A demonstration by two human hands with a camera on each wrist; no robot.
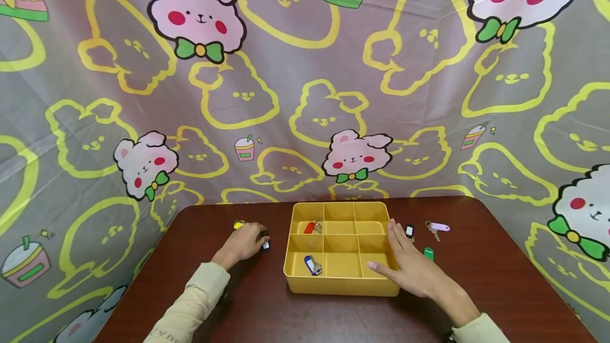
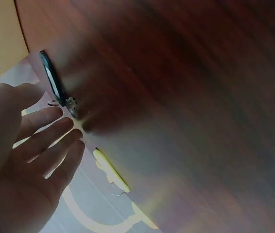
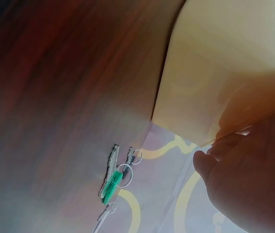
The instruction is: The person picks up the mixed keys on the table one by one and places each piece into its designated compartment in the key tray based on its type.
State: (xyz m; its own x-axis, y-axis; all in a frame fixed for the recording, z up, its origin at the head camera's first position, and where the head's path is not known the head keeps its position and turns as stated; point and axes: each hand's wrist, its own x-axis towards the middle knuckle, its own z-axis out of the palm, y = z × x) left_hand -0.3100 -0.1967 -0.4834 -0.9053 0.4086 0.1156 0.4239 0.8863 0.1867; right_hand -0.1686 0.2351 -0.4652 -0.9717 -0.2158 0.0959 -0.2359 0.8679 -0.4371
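Note:
My left hand [image 1: 245, 242] reaches low over the table, its fingers by a black key tag [image 1: 266, 246] with a white label. In the left wrist view the fingers are spread loosely beside that tag [image 2: 51, 80] and its key ring, gripping nothing. A yellow key tag [image 1: 239, 224] lies just beyond this hand. My right hand [image 1: 413, 264] rests along the right rim of a yellow divided box [image 1: 343, 286], fingers extended and thumb over the front right compartment. A red key tag [image 1: 309, 227] is in the back left compartment, a blue one [image 1: 312, 265] in the front left.
Right of the box lie another black key tag [image 1: 409, 231], a lilac key tag [image 1: 439, 226] and a green key tag [image 1: 429, 253], with keys. A patterned cloth [image 1: 286, 94] hangs behind the brown table [image 1: 333, 322].

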